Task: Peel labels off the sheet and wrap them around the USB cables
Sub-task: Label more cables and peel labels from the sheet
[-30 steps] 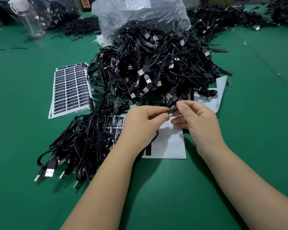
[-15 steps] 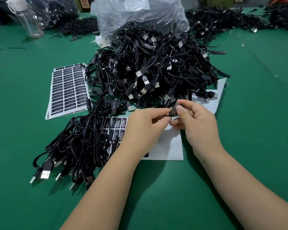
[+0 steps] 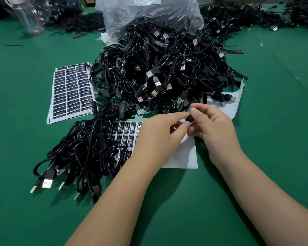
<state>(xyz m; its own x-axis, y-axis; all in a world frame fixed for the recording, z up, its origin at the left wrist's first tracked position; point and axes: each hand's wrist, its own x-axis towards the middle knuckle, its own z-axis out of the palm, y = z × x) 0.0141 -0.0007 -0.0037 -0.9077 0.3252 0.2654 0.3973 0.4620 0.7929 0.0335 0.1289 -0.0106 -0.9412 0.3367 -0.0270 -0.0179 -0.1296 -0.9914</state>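
Both hands meet over the near sheet (image 3: 183, 157), fingertips together on one small black label (image 3: 189, 119). Left hand (image 3: 160, 137) pinches it from the 9 o'clock side, thumb and forefinger closed on its edge. Right hand (image 3: 213, 128) pinches from 3 o'clock, thumb on top, other fingers curled under. Whether a cable runs through the label — cannot tell, the fingers cover it.

Near sheet lies flat on the green table (image 3: 256, 192); its right half is bare white backing, its left part shows rows of black labels with white print, partly under the left hand and partly under cables.

Big pile (image 3: 164, 71) of black USB cables sits at 12 o'clock from the hands, silver plugs sticking out all over. A second, smaller bundle (image 3: 82, 153) lies at 9 o'clock, overlapping the near sheet's left edge, plugs pointing toward 7 o'clock.

Full sheet (image 3: 71, 93) of labels at 10 o'clock, touching the big pile's left side — looks like a stack of several. A bare white sheet (image 3: 233, 103) pokes out from under the pile at 2 o'clock.

Clear plastic bag (image 3: 149, 13) behind the pile at 12. Clear bottle (image 3: 28, 16) far off at 10 o'clock. More black cables (image 3: 238, 16) heaped along the far edge at 1 o'clock.
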